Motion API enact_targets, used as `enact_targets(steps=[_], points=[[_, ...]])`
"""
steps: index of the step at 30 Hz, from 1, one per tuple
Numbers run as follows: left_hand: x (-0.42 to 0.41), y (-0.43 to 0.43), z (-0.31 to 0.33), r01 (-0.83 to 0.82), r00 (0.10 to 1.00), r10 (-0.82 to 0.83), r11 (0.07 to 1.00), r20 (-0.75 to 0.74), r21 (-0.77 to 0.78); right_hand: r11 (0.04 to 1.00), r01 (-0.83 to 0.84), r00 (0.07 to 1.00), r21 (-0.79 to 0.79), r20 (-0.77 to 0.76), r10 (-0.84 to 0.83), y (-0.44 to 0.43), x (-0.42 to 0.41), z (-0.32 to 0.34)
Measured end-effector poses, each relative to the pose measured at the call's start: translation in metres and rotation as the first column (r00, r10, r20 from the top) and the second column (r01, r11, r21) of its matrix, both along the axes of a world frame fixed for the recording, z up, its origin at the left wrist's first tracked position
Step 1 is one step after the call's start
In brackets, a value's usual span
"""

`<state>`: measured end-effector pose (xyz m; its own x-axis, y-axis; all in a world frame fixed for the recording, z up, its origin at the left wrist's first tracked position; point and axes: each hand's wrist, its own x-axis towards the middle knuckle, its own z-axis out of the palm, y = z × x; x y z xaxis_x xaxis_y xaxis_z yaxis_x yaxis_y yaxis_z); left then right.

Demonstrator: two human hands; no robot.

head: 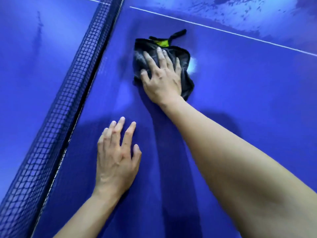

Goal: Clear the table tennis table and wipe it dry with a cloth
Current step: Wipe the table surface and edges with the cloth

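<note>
Right hand [161,78] is pressing flat on a dark grey cloth [142,48], fingers spread and mostly straight, not curling round it, thumb lying along the cloth's 9 o'clock edge. The cloth is sitting crumpled on the blue table tennis table [248,103], roughly at 12 o'clock from frame centre. Most of it is lying under the palm and fingers, with fabric sticking out past the fingertips toward 12 o'clock and past the heel of the hand toward 4 o'clock. A yellow-green patch [162,42] and a black loop [178,34] are showing at the cloth's far edge, at 1 o'clock from the fingers. Left hand [116,160] is resting on the bare table at 7 o'clock from the cloth, well apart from it, fingers straight and slightly splayed, holding nothing. The dark net [68,83] is running diagonally from 7 o'clock to 12 o'clock, just beside the left hand. A white line [223,30] is crossing the table beyond the cloth. Wet streaks [240,12] are showing past that line, at 1 o'clock.
</note>
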<state>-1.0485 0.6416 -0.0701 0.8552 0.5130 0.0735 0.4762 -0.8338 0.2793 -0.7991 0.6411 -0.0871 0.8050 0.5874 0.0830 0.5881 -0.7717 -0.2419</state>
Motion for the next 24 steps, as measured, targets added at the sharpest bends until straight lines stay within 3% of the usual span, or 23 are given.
enact_targets(steps=[5,10,16,24], points=[[0.0,0.002,-0.002,0.014,1.0,-0.013,1.0,0.028,-0.013,0.97,-0.242,0.97,0.029,-0.03,0.243,0.077,-0.068,0.001],[0.001,-0.003,0.001,0.015,1.0,-0.016,1.0,-0.007,-0.015,0.963,-0.265,0.961,0.039,-0.07,0.267,0.067,-0.067,0.005],[0.014,-0.02,0.007,-0.008,0.998,0.011,0.999,-0.068,0.045,0.996,-0.048,0.995,0.081,-0.083,0.054,-0.026,-0.034,0.003],[0.051,-0.163,0.013,0.298,0.955,-0.298,0.954,-0.001,-0.013,0.971,0.229,0.973,0.073,-0.048,-0.226,-0.237,0.034,0.006]])
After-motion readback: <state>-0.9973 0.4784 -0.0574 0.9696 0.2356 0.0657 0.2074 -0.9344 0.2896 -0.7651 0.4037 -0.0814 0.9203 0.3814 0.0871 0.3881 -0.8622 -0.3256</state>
